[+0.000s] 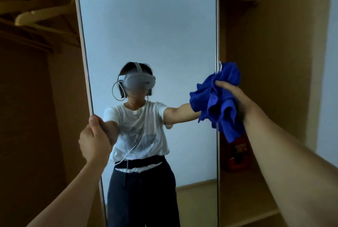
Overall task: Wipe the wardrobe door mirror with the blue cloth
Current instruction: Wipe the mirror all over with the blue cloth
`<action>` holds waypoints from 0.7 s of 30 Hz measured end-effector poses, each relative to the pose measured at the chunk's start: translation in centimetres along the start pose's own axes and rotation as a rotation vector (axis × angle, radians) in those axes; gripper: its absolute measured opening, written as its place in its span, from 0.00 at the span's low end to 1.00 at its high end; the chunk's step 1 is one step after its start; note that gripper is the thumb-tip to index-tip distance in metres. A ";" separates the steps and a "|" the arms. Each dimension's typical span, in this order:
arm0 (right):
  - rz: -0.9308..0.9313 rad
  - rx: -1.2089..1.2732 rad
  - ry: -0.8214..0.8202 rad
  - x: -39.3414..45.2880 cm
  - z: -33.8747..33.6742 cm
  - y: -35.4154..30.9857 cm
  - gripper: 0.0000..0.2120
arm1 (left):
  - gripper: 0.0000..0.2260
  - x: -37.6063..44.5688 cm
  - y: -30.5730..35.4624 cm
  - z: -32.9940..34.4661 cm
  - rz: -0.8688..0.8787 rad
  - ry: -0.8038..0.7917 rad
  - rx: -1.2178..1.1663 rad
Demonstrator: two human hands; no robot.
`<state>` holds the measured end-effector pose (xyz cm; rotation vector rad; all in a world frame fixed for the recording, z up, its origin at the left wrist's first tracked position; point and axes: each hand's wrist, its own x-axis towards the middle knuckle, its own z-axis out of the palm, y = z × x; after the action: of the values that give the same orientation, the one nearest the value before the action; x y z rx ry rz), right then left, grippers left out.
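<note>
Cloth: blue cloth (219, 98) is sitting bunched against the mirror (146, 25)'s right edge, at mid height.
Hands: right hand (236, 97) is clutching it; left hand (95, 139) is gripping the door's left edge.
Progress: wiping is looking underway; finished area cannot be judged.

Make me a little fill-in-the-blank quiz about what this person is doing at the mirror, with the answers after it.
1. The right hand grips a bunched cloth coloured ____.
2. The left hand holds the mirror's ____ edge.
3. The cloth sits at the mirror's ____ edge.
4. Wooden ____ hang in the wardrobe at upper left.

Missing words: blue; left; right; hangers
</note>
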<state>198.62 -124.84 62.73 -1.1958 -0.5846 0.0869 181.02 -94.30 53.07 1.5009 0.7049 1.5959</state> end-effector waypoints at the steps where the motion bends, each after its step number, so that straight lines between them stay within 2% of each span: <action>1: 0.046 0.008 0.001 -0.3 -0.2 0.8 0.21 | 0.24 -0.1 0.1 0.0 -0.010 0.001 -0.004; 7: 0.046 0.009 0.060 0.1 0.2 0.4 0.16 | 0.27 -0.2 0.4 0.0 -0.020 -0.008 -0.001; 11: -0.044 0.032 0.073 1.4 1.1 -2.2 0.18 | 0.27 0.0 0.4 0.0 0.006 -0.002 0.016; 16: -0.071 0.036 0.092 2.9 2.1 -5.3 0.20 | 0.22 0.3 0.5 -0.2 -0.036 -0.043 -0.020; 21: -0.060 0.022 0.067 3.4 2.1 -5.7 0.21 | 0.16 2.2 3.0 -0.1 -0.051 -0.084 -0.105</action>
<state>199.13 -124.01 69.59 -1.1543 -0.5587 0.0026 180.50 -93.97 56.68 1.4534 0.5979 1.4998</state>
